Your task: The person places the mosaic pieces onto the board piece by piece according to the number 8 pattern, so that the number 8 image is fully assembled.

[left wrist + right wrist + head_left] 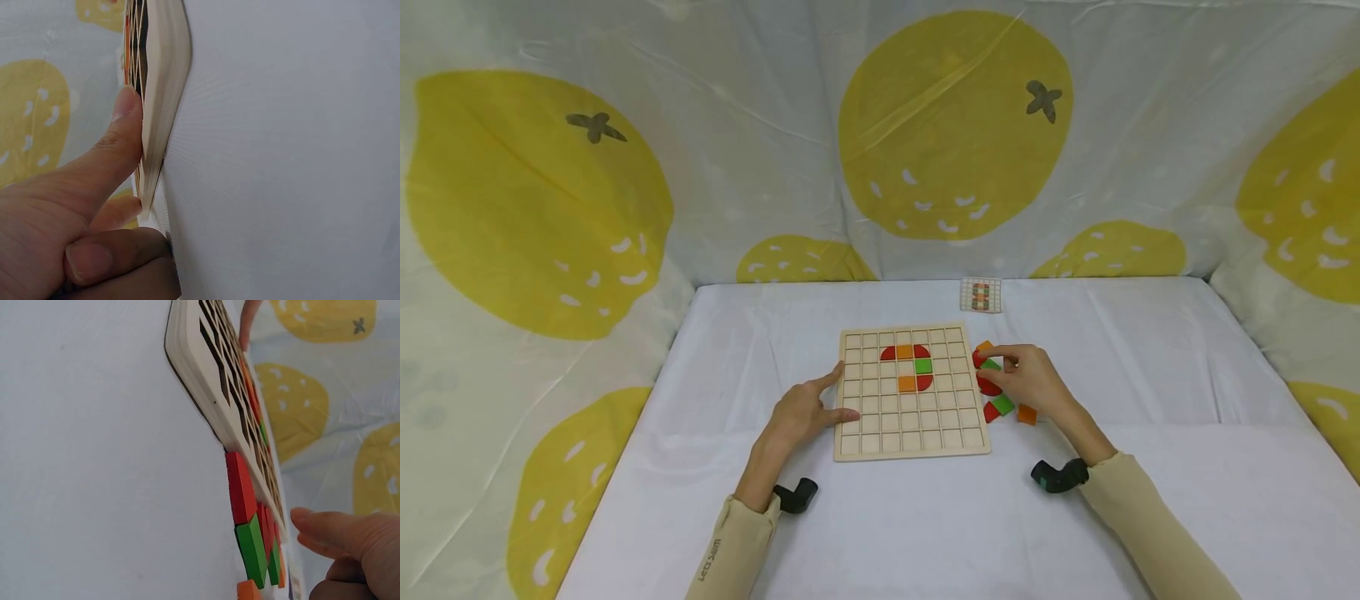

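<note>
Rests left hand (799,412) on left edge of wooden grid board (890,423), with thumb and forefinger spread apart along the frame. Positions right hand (1028,379) over loose red tiles (992,412), loose green tiles (1003,405) and loose orange tiles (1027,414) just beside the board's right edge, with thumb and forefinger apart and remaining fingers curled; cannot confirm fingertip contact with any tile. Has the board flat on white tablecloth (925,533), between both hands. Contains, in the far half of the grid, three red quarter-round tiles (922,352), two orange square tiles (905,352) and one green square tile (923,366). Displays, behind the board's far right corner, a printed grid card (981,295).
</note>
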`<act>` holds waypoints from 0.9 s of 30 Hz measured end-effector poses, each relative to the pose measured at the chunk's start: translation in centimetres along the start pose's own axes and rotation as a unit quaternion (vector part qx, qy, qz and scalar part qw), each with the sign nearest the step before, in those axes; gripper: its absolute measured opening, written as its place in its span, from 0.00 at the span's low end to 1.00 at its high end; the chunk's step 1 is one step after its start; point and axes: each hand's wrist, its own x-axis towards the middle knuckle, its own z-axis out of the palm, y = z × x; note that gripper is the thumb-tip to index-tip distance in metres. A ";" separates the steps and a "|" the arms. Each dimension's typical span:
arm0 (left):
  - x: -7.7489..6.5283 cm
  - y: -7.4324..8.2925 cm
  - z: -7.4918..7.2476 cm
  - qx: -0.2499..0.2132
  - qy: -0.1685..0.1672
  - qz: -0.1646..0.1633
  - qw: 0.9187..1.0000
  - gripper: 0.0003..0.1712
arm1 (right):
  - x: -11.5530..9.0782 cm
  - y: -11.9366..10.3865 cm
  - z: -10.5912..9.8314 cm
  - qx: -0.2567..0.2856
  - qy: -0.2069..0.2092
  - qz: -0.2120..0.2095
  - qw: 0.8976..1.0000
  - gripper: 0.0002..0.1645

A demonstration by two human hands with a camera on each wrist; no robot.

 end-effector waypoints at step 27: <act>0.0 0.1 -0.1 -0.001 -0.001 -0.005 1.000 0.57 | 0.3 1.8 -0.8 -0.022 0.002 0.014 1.000 0.19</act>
